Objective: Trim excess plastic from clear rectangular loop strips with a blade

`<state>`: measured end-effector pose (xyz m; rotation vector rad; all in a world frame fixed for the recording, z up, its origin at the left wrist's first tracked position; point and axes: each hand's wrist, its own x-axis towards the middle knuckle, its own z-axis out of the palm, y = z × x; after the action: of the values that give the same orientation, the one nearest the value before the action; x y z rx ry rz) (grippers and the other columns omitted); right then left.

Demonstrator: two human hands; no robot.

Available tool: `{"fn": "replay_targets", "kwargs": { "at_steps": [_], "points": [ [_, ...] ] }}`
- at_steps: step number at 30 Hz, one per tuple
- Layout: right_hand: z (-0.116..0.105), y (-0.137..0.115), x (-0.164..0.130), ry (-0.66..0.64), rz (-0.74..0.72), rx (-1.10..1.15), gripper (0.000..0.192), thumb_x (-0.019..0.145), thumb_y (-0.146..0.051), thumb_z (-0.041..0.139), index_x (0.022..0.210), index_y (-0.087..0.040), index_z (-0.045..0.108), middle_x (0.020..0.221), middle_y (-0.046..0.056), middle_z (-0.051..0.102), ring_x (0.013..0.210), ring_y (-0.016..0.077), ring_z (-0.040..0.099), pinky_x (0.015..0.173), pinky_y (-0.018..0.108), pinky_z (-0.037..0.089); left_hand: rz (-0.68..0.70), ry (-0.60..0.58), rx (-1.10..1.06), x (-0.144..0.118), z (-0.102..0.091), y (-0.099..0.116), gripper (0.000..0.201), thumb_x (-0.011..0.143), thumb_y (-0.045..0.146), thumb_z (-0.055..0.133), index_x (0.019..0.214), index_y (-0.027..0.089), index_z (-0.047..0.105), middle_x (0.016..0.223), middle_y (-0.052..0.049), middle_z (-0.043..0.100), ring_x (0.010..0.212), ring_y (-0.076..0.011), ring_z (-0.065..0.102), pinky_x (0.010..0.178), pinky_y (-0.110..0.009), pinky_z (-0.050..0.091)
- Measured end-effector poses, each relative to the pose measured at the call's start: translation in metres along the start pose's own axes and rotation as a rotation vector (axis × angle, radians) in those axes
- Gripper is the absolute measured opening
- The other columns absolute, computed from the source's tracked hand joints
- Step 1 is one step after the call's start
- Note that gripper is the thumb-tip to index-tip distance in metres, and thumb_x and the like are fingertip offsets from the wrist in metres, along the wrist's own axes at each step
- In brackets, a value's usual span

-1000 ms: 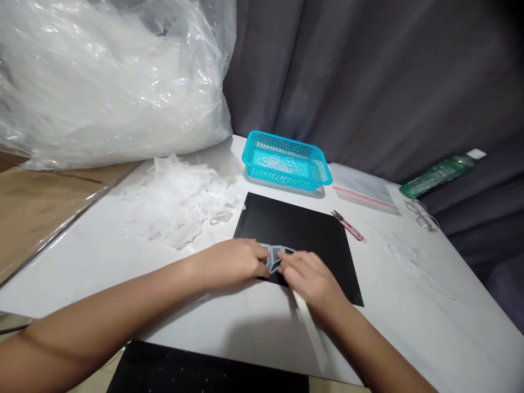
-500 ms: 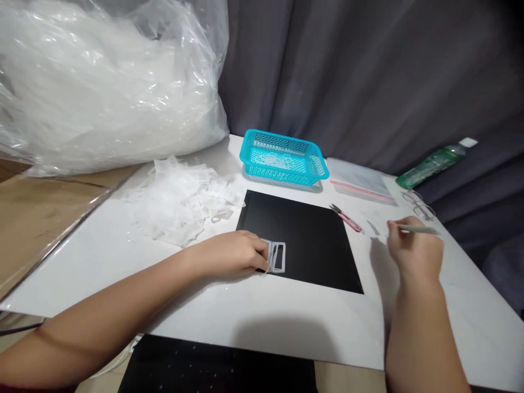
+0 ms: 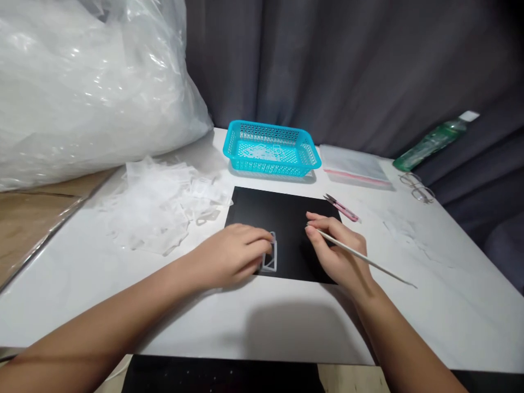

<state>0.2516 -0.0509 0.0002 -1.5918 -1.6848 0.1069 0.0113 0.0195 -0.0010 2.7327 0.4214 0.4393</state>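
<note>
White table (image 3: 286,327), black mat (image 3: 286,213); clear plastic frame (image 3: 270,257) at left hand (image 3: 229,256) fingertips, pinched; right hand (image 3: 338,254) just beside, gripping thin stick (image 3: 368,261).

- black mat (image 3: 286,218), plain
- translucent white frame piece (image 3: 270,257)
- thin white stick (image 3: 364,259)
- turquoise basket (image 3: 271,148), perforated grid walls
- pink snips (image 3: 341,208)
- green bottle (image 3: 429,143), white cap
- white tabletop (image 3: 286,322)

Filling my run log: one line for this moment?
left hand: holds clear plastic frame on black mat | right hand: holds thin white stick
</note>
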Motion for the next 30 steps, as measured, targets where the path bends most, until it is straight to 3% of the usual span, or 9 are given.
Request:
{"fn": "replay_targets", "kwargs": {
  "at_steps": [4,9,15,18,20,22,25,27,30],
  "points": [
    [0.001,-0.001,-0.003,-0.222,0.03,0.002,0.024,0.097,-0.03,0.043,0.112,-0.025,0.061,0.101,0.005,0.074,0.079,0.0186,0.071,0.072,0.03,0.053,-0.085,-0.047,0.102,-0.003,0.007,-0.011,0.042,0.094,0.034,0.052,0.135,0.025,0.049,0.135,-0.01,0.056,0.12,-0.0313,0.053,0.1,-0.051,0.04],
    [0.008,-0.012,-0.007,-0.383,-0.012,0.149,0.012,0.093,-0.031,0.048,0.084,-0.023,0.051,0.09,0.004,0.069,0.081,0.0186,0.065,0.071,0.029,0.048,-0.059,0.021,0.011,0.003,0.019,0.0,0.035,0.098,0.022,0.041,0.132,0.022,0.047,0.128,-0.009,0.062,0.113,-0.0234,0.061,0.093,-0.04,0.044],
    [0.012,-0.017,-0.006,-0.441,0.285,0.37,0.03,0.081,-0.035,0.064,0.081,-0.025,0.036,0.083,-0.001,0.06,0.069,0.0143,0.058,0.061,0.025,0.045,-0.206,0.045,-0.282,0.011,0.021,0.017,0.053,0.096,0.024,0.044,0.144,0.02,0.022,0.117,-0.009,0.067,0.095,-0.0205,0.067,0.078,-0.033,0.052],
    [0.011,-0.012,-0.002,-0.496,0.324,0.312,0.029,0.078,-0.032,0.065,0.078,-0.024,0.038,0.079,-0.002,0.06,0.063,0.0128,0.053,0.059,0.025,0.042,-0.192,0.012,-0.133,0.007,0.023,0.011,0.05,0.094,0.025,0.047,0.141,0.018,0.032,0.134,-0.014,0.056,0.12,-0.0291,0.055,0.097,-0.046,0.046],
    [0.009,-0.008,0.0,-0.569,0.274,0.22,0.029,0.076,-0.032,0.068,0.074,-0.023,0.04,0.078,-0.002,0.06,0.062,0.0123,0.048,0.058,0.025,0.038,-0.19,-0.051,-0.041,0.005,0.023,0.005,0.042,0.091,0.032,0.055,0.13,0.018,0.047,0.143,-0.015,0.048,0.132,-0.0356,0.042,0.105,-0.056,0.035],
    [0.007,-0.004,0.002,-0.662,0.221,0.175,0.031,0.076,-0.031,0.069,0.07,-0.022,0.04,0.076,-0.002,0.06,0.061,0.0122,0.046,0.057,0.025,0.036,-0.189,-0.108,-0.058,0.004,0.022,0.002,0.028,0.091,0.036,0.056,0.113,0.019,0.056,0.142,-0.013,0.049,0.134,-0.0357,0.039,0.109,-0.06,0.028],
    [0.003,-0.002,0.003,-0.693,0.179,0.267,0.033,0.082,-0.03,0.064,0.066,-0.021,0.036,0.072,-0.002,0.059,0.061,0.0119,0.044,0.057,0.025,0.035,-0.208,-0.147,-0.211,0.005,0.016,0.001,0.013,0.096,0.03,0.046,0.096,0.019,0.054,0.108,-0.006,0.066,0.108,-0.0226,0.06,0.112,-0.056,0.025],
    [0.0,-0.001,0.002,-0.662,0.162,0.404,0.034,0.085,-0.031,0.062,0.066,-0.021,0.035,0.075,-0.001,0.06,0.063,0.0115,0.046,0.058,0.025,0.037,-0.226,-0.145,-0.313,0.005,0.011,0.001,0.013,0.097,0.03,0.045,0.095,0.02,0.052,0.081,0.002,0.063,0.08,-0.0148,0.062,0.112,-0.052,0.025],
    [-0.006,-0.001,0.002,-0.65,0.114,0.527,0.035,0.086,-0.029,0.064,0.066,-0.021,0.035,0.08,0.001,0.063,0.065,0.0109,0.049,0.06,0.024,0.038,-0.249,-0.139,-0.42,0.005,0.005,-0.001,0.017,0.094,0.036,0.051,0.096,0.019,0.054,0.073,0.004,0.058,0.067,-0.0124,0.057,0.095,-0.038,0.042]
  ]
}}
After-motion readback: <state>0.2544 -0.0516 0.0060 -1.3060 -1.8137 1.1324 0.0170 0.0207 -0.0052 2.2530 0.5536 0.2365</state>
